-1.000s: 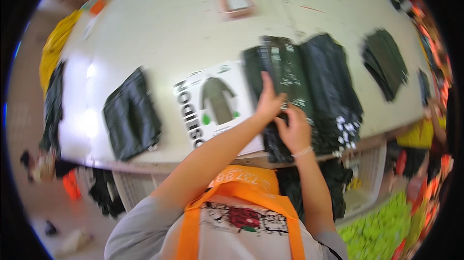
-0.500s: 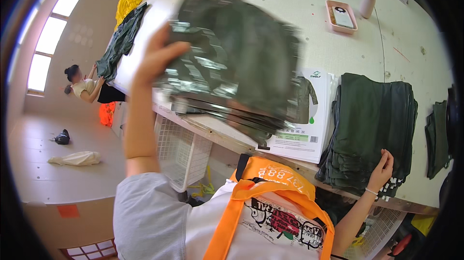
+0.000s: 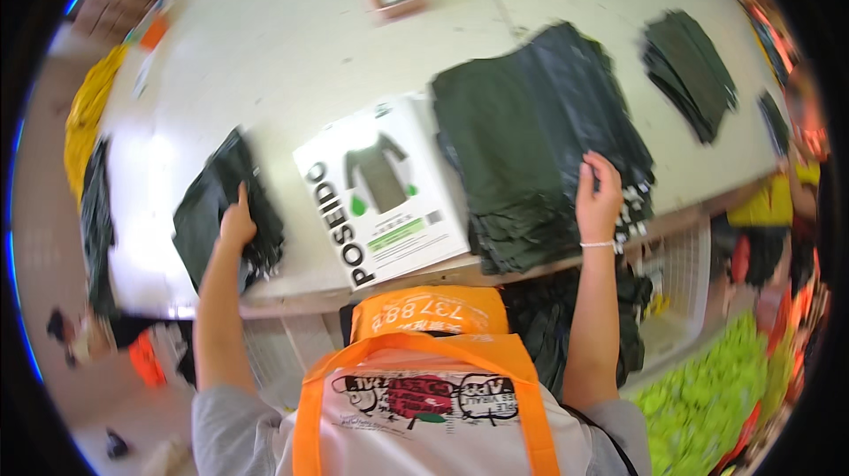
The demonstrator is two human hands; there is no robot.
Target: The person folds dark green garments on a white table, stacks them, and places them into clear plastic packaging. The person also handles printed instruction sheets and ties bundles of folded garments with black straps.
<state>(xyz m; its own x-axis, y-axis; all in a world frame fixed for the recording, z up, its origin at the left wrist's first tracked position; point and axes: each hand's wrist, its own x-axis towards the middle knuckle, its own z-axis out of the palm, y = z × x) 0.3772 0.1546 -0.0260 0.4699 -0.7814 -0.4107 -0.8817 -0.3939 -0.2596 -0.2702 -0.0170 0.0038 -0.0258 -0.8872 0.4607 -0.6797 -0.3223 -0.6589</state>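
At the left of the table, my left hand (image 3: 237, 221) lies on a small pile of dark green folded garments (image 3: 208, 198), index finger stretched out and nothing gripped. My right hand (image 3: 601, 198) rests on the near right part of a bigger stack of dark green folded garments (image 3: 500, 136). Its fingers are loosely bent, with the thumb apart. White tags (image 3: 635, 209) stick out beside that hand. Between the two piles lies a stack of white printed sheets (image 3: 411, 251) picturing a green long-sleeved garment.
A pink tray (image 3: 395, 9) holding a phone stands at the far side. More dark green folded pieces (image 3: 690, 74) lie at the right. Yellow fabric (image 3: 93, 109) hangs at the left edge. A white crate (image 3: 676, 299) and bright lime-green material (image 3: 707, 396) sit below the table.
The shiny dark green folded bundle that my left hand held raised is now down on the left of the table, let go. My view has turned toward the right; my right hand stays on the big stack.
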